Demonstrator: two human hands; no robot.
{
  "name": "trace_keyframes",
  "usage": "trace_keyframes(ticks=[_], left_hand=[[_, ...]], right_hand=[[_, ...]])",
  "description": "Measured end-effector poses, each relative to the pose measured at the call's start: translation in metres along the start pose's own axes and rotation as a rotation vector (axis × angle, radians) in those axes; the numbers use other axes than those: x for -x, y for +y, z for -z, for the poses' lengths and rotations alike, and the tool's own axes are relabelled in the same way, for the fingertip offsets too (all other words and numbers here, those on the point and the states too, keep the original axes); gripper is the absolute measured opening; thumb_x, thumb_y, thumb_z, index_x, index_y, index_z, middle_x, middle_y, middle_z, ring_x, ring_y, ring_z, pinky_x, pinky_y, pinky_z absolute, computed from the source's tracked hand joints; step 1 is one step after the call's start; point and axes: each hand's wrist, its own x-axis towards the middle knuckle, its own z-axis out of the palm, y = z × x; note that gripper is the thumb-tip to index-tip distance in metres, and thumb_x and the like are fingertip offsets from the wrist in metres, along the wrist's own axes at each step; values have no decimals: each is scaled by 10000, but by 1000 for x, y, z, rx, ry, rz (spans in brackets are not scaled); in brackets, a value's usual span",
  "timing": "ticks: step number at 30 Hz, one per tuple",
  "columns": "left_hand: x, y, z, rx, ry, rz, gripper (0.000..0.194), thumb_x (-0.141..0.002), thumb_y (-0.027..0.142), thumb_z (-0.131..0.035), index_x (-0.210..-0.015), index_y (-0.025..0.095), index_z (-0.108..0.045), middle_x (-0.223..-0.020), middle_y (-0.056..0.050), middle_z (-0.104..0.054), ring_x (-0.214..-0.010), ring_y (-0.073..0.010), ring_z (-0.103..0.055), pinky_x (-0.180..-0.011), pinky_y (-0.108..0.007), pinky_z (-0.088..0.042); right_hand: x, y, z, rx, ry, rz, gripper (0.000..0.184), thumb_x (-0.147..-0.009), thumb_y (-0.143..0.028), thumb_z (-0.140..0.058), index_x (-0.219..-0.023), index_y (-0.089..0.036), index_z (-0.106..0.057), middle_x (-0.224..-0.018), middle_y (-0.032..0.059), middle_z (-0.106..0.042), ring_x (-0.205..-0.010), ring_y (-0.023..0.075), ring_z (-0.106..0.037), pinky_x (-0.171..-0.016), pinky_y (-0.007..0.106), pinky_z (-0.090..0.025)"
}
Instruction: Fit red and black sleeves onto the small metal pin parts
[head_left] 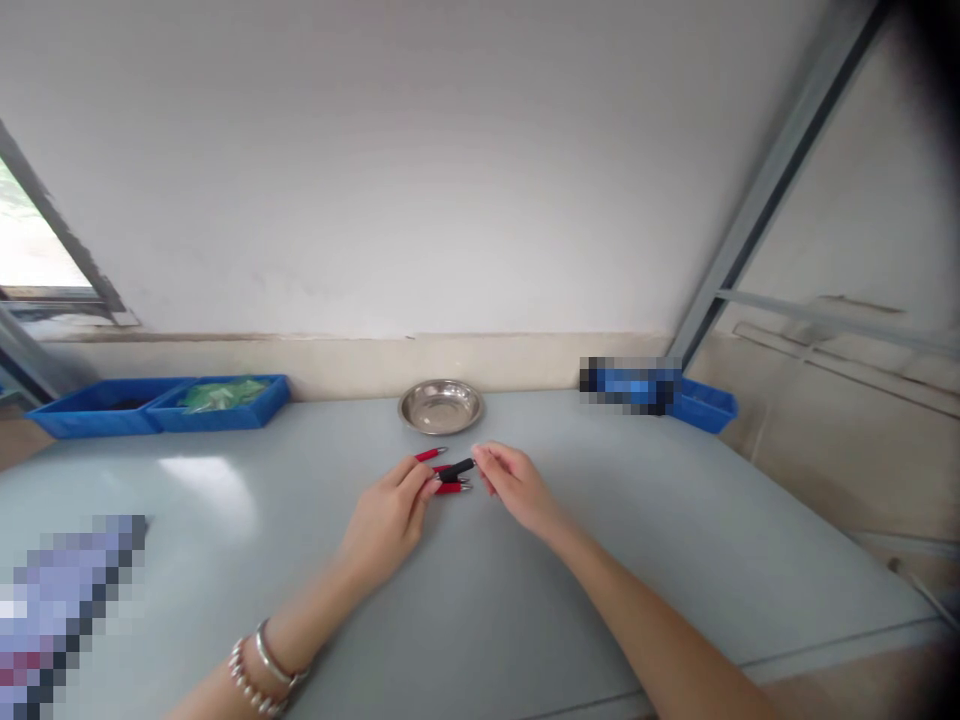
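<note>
A black pen (457, 468) is held in the air between my two hands, slightly tilted up to the right. My left hand (386, 508) is closed, with thumb and fingertips pinching its left end. At the other end, the fingertips of my right hand (516, 485) are pinched together around the tip; what exactly they grip there is too small to make out. Several red pens with silvery tips lie on the table just under and behind the black one, among them a red pen (430, 454) farther back and a nearer red pen (452, 489). My left hand partly hides them.
A round metal dish (440, 425) stands behind my hands near the wall. At the back left are a blue tray (94, 424) and a blue bin (217, 417) holding green plastic. Another blue bin (703, 408) sits back right beside a blurred-out patch. A pixelated object lies at left on the grey table (300, 480).
</note>
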Motion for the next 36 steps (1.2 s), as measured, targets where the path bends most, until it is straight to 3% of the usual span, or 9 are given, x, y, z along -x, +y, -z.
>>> trace_keyframes(ticks=[7,17,29,36], left_hand=[[0,0,0,-23,-12,5,262,-894,275,-263,-786,187,-485,-759,-11,-500,-607,-109,-495,-548,-216,-390],[0,1,1,-13,-13,25,267,-890,284,-269,-755,178,-474,-738,-8,-488,-581,-107,-480,-543,-217,-384],[0,0,-1,6,-3,19,270,-893,288,-255,-744,180,-452,-742,-11,-487,-580,-105,-465,-549,-215,-376],[1,0,-1,-3,-11,12,265,-890,292,-258,-747,183,-453,-741,-10,-488,-576,-105,-467,-540,-209,-371]], right_hand=[[-1,0,0,-12,-27,3,394,-820,-487,-359,-564,-188,-363,-512,-45,-356,-485,86,-333,-485,220,-285],[-1,1,0,-94,-57,13,265,-827,-423,-387,-696,-193,-402,-558,-51,-387,-509,84,-355,-494,205,-299],[-1,2,0,-15,-53,-9,404,-824,-518,-332,-621,-177,-406,-546,-42,-369,-490,78,-321,-475,212,-273],[0,1,1,-28,-56,2,361,-830,-474,-352,-618,-184,-383,-557,-45,-356,-502,80,-327,-482,209,-275]])
